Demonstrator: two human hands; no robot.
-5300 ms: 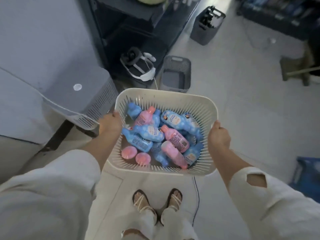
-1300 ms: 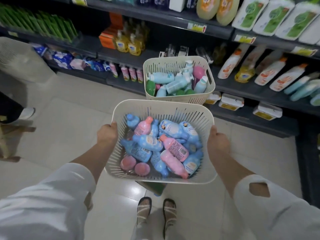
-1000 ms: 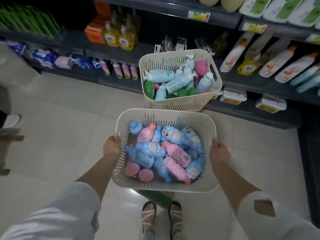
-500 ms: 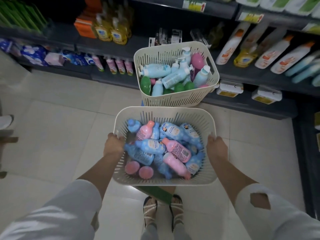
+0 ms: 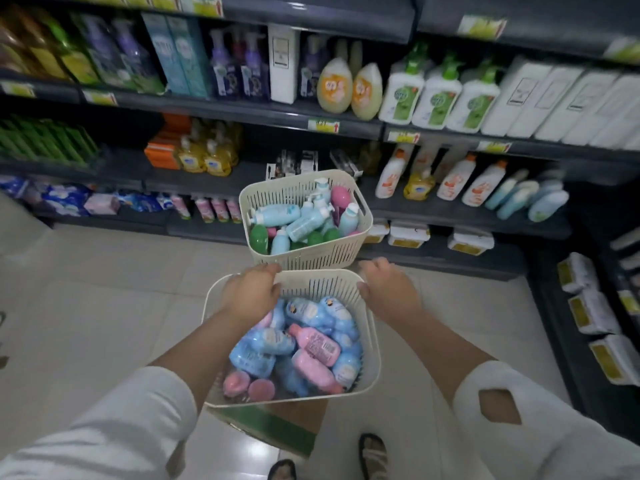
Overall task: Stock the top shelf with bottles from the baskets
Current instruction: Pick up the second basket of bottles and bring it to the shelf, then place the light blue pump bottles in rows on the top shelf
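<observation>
A cream slotted basket (image 5: 318, 282) sits low in front of me on a green and brown box (image 5: 270, 427). It holds several blue bottles (image 5: 263, 344) and pink bottles (image 5: 315, 344) lying in a heap. My left hand (image 5: 252, 292) curls over the far left of its rim. My right hand (image 5: 388, 289) grips the far right corner. Just beyond stands a second cream basket (image 5: 304, 254) with pale blue pump bottles (image 5: 277, 214), green ones and a pink one. Dark shelving rises behind, with its highest shelf (image 5: 311, 19) at the frame's top edge.
Shelves below the top hold stocked goods: purple and teal packs, yellow pouches (image 5: 349, 88), white and green pump bottles (image 5: 436, 95), white boxes. More shelving with white packs (image 5: 595, 313) runs along the right. Pale tiled floor (image 5: 104, 299) lies to the left. My sandalled foot (image 5: 372, 452) is below the box.
I carried the basket to the shelving and lowered it onto the box. My hands slid from its two sides to its far rim, and my view tilted up the shelves.
</observation>
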